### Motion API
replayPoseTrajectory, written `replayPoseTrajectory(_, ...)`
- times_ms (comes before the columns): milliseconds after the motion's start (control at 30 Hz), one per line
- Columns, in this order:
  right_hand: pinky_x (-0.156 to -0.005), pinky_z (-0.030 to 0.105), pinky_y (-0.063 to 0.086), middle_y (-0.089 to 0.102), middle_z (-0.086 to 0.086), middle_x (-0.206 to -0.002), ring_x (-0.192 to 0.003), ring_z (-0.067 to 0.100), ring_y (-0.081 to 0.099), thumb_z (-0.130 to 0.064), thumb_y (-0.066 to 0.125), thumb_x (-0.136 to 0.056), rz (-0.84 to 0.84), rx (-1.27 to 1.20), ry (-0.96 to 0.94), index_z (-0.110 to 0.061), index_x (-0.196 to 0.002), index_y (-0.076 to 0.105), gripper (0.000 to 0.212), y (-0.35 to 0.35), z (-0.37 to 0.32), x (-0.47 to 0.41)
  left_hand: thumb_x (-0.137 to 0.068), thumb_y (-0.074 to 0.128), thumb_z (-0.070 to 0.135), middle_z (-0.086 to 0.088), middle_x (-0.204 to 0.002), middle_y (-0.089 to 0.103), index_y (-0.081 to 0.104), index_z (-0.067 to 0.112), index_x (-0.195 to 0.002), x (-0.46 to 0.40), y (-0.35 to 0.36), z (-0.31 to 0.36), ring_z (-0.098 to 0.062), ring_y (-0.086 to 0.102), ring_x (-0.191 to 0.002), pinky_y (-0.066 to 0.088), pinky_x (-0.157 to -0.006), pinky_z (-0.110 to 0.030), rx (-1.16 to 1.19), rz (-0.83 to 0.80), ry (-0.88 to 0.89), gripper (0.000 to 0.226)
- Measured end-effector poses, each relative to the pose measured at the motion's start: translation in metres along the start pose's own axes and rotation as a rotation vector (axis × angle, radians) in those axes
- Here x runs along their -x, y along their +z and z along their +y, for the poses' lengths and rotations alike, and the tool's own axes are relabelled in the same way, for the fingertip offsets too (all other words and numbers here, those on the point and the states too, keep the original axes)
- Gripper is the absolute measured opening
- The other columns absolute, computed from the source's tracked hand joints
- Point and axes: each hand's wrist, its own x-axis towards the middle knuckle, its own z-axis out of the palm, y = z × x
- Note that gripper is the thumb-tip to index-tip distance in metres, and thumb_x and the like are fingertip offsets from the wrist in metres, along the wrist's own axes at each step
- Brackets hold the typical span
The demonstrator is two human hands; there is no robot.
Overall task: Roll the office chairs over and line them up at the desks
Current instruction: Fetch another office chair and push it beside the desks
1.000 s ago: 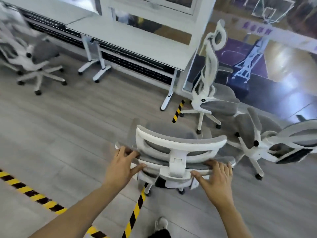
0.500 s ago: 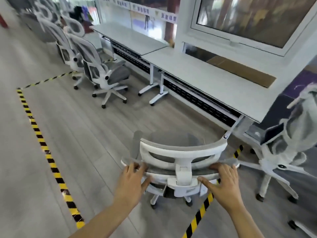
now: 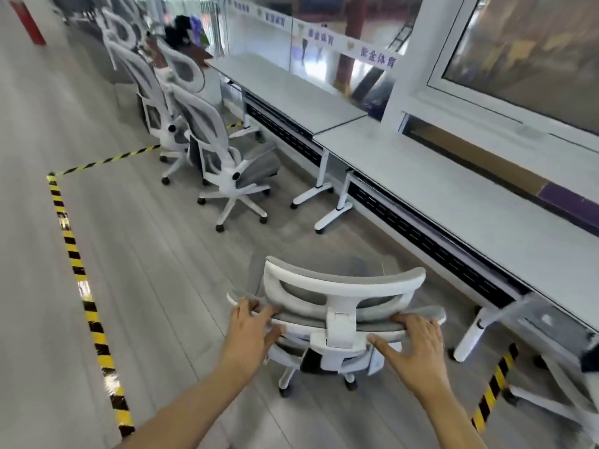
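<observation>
Grey mesh and white plastic frame: office chair (image 3: 340, 306) stands on the wood-look floor (image 3: 162, 270), its back toward the person, seat facing roughly toward the near desk (image 3: 453, 189). Both hands sit on the top rail of the backrest, below the headrest band. Left hand (image 3: 249, 338) grips the left end of the rail, fingers (image 3: 246, 311) curled over the top edge and thumb pressed along the rear face. Right hand (image 3: 418, 354) rests over the right part of the rail, fingers (image 3: 411, 320) laid across the padded top, thumb spread out toward the centre post; it looks like a loose clasp over the rail, though how far the fingertips wrap down the far side cannot be told. Hold is symmetric about the spine of the chair, which likely gives steering control over the castors as well as push. Chair is near the desk but not yet tucked under; open floor lies between seat and desk edge. Further left, two matching chairs (image 3: 223, 150) stand near the far desk (image 3: 285, 85), one just behind the other, suggesting the row being formed. Yellow-black tape (image 3: 77, 273) marks a boundary on the floor, well to the left of the held chair; another strip (image 3: 492, 387) lies near the desk foot at right. Part of another chair's base (image 3: 557, 396) shows at the right edge, blurred
</observation>
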Motion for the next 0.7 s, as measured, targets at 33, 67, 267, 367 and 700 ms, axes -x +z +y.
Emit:
replayPoseTrajectory(33,-0.115,0.052,0.032,0.059,-0.017,-0.108,-0.112,0.009,0.050,-0.075,0.063,-0.074,-0.012,-0.016,0.006,-0.031,-0.109,0.062,0.056,0.011,-0.013,-0.018,-0.094,0.060,0.045,-0.004,-0.127,0.040,0.057,0.037,-0.131,-0.028,-0.013,-0.014,-0.026,0.037,-0.122,0.038,-0.107,-0.036,-0.015,-0.040,-0.002,0.038)
replayPoseTrajectory(67,-0.112,0.052,0.036,0.060,-0.018,-0.109,-0.111,0.007,0.049,-0.072,0.063,-0.077,-0.022,-0.044,0.010,-0.033,-0.110,0.062,0.052,0.022,-0.028,-0.041,-0.094,0.060,0.044,-0.005,-0.127,0.042,0.057,0.035,-0.131,-0.061,-0.027,-0.030,-0.026,0.038,-0.123,0.039,-0.106,-0.036,-0.029,-0.073,0.002,0.037)
replayPoseTrajectory(267,-0.097,0.038,0.045,0.061,-0.022,-0.108,-0.108,0.009,0.053,-0.053,0.071,-0.084,-0.069,-0.039,0.060,-0.037,-0.114,0.064,0.035,0.059,-0.082,-0.146,-0.085,0.058,0.010,-0.007,-0.119,0.058,0.060,0.020,-0.120,-0.187,-0.071,-0.075,-0.033,0.055,-0.103,0.051,-0.087,-0.044,-0.237,-0.053,0.211,0.036)
replayPoseTrajectory(367,-0.096,0.034,0.039,0.054,-0.029,-0.103,-0.104,0.008,0.048,-0.052,0.074,-0.082,-0.025,-0.051,0.097,-0.032,-0.107,0.065,0.033,0.095,-0.109,-0.196,-0.080,0.061,0.006,-0.010,-0.129,0.057,0.058,0.018,-0.125,-0.241,-0.082,-0.096,-0.034,0.052,-0.119,0.049,-0.097,-0.046,-0.258,-0.034,0.263,0.047)
replayPoseTrajectory(700,-0.086,0.031,0.034,0.055,-0.021,-0.090,-0.087,0.008,0.039,-0.080,0.053,-0.080,0.018,0.076,0.037,-0.036,-0.093,0.064,0.047,0.198,-0.177,-0.346,-0.095,0.056,0.015,-0.013,-0.147,0.047,0.051,0.012,-0.139,-0.446,-0.127,-0.186,-0.039,0.035,-0.141,0.037,-0.111,-0.055,-0.286,-0.138,0.174,0.044)
